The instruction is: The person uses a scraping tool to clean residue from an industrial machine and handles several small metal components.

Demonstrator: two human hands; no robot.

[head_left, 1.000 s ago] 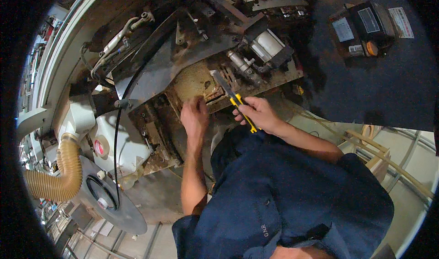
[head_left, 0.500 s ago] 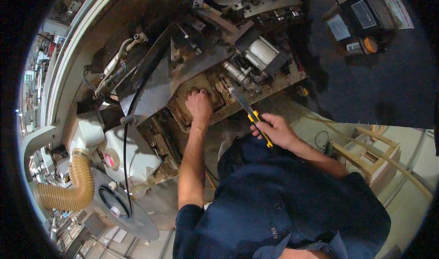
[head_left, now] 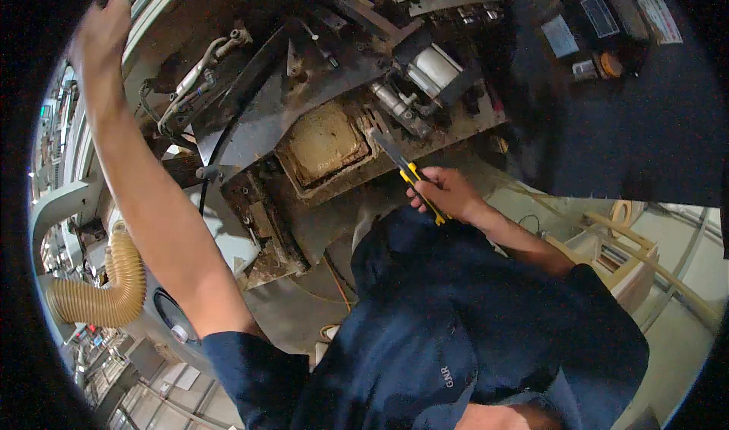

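In my right hand is a scraper-like tool with a long flat grey blade and a yellow-and-black handle. My fingers are wrapped around the handle. The blade points up and left, its tip beside the right edge of a shallow, dirty rectangular tray with a tan crust inside. My left arm stretches far to the upper left. There my left hand is blurred at the rim of the picture near a pale rail, and whether it holds anything cannot be made out.
A machine with a silver cylinder stands right of the tray, and a dark metal plate lies to its left. A ribbed tan hose hangs lower left. A small jar with an orange lid sits on the dark surface at upper right.
My left hand has left the tray and swung up to the far upper left, baring the tray's inside. My right hand, still gripping the tool, has shifted slightly left.
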